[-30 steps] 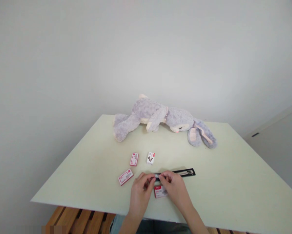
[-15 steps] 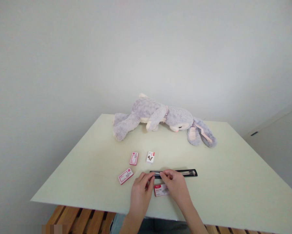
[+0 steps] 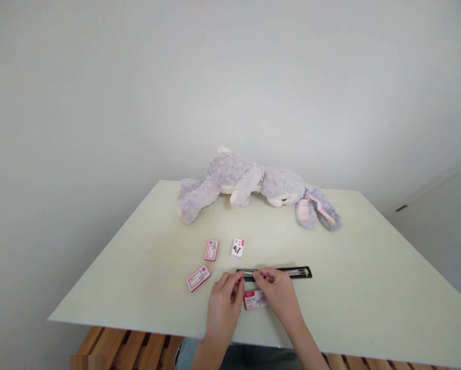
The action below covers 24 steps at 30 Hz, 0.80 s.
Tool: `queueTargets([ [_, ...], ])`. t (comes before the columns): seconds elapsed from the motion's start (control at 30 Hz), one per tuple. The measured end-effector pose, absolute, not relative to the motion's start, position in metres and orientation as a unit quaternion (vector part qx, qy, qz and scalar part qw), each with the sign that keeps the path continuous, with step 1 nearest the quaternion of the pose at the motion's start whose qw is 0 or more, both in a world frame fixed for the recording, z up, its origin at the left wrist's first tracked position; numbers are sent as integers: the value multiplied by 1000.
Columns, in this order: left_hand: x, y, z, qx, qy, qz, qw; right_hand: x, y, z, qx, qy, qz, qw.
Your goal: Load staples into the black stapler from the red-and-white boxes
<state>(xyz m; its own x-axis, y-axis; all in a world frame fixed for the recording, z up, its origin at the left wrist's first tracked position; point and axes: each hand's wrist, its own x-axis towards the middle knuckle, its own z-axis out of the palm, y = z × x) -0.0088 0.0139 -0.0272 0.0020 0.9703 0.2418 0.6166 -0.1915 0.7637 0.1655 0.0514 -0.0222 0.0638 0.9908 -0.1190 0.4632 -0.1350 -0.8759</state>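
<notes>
A long, narrow black tray [image 3: 298,272] lies on the table with thin silvery sticks in it. My left hand [image 3: 223,298] is closed in a pinch at the tray's left end. Just right of it, the thumb and fingers of my right hand [image 3: 275,290] are pinched over the tray's middle. A thin, pale sliver shows between the two sets of fingertips, too small to name, and I cannot tell which hand holds it. Nearer to me, a red and white staple box [image 3: 254,299] lies partly hidden by my right hand.
Two pink-edged small boxes, a nearer one [image 3: 198,278] and a farther one [image 3: 211,250], lie left of my hands. A white box with a binder-clip picture [image 3: 237,248] is beyond the tray. Against the wall, a grey plush rabbit [image 3: 234,172] lies along the table's [image 3: 369,288] far edge.
My fingers have shifted only very slightly over the tray. The boxes and the plush rabbit stay where they were.
</notes>
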Motion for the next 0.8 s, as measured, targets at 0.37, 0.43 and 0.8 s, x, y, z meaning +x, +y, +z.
queueTargets([
  [0.37, -5, 11, -32, 673, 587, 385, 232, 162, 51, -23, -647, -561, 377, 352],
  [0.43, -5, 11, -32, 676, 589, 380, 226, 161, 50, -22, -647, -564, 371, 354],
  [0.8, -4, 14, -30, 677, 585, 402, 193, 153, 43, -25, -653, -563, 345, 371],
])
